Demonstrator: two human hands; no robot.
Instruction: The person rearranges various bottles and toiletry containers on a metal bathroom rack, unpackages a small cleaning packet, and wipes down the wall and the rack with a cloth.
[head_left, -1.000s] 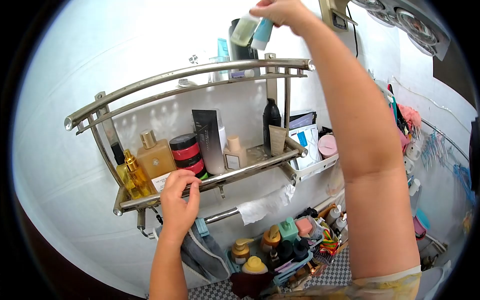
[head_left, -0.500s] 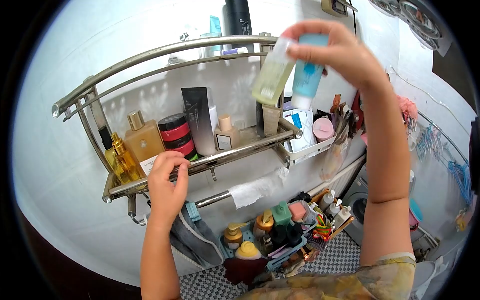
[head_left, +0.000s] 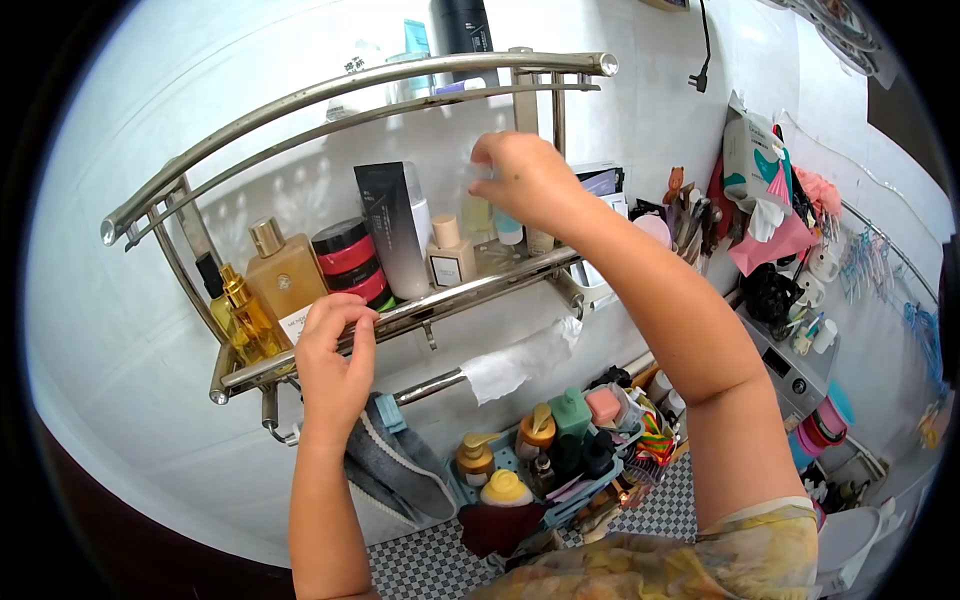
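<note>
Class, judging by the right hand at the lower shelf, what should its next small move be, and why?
The right hand should probably settle the blue tube and pale green bottle gently beside the small beige bottle. It covers their tops, their lower ends are close to the lower shelf, and whether they touch it is unclear.

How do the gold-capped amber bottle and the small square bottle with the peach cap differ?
The amber bottle is clearly the larger; the square bottle is small and compact.
The amber bottle has a shiny, metallic gold cap, while the square bottle's is a duller peach.
The amber bottle's body is golden brown; the square bottle's is pale beige with a framed label.
Both are capped and stand on the lower shelf.
</note>
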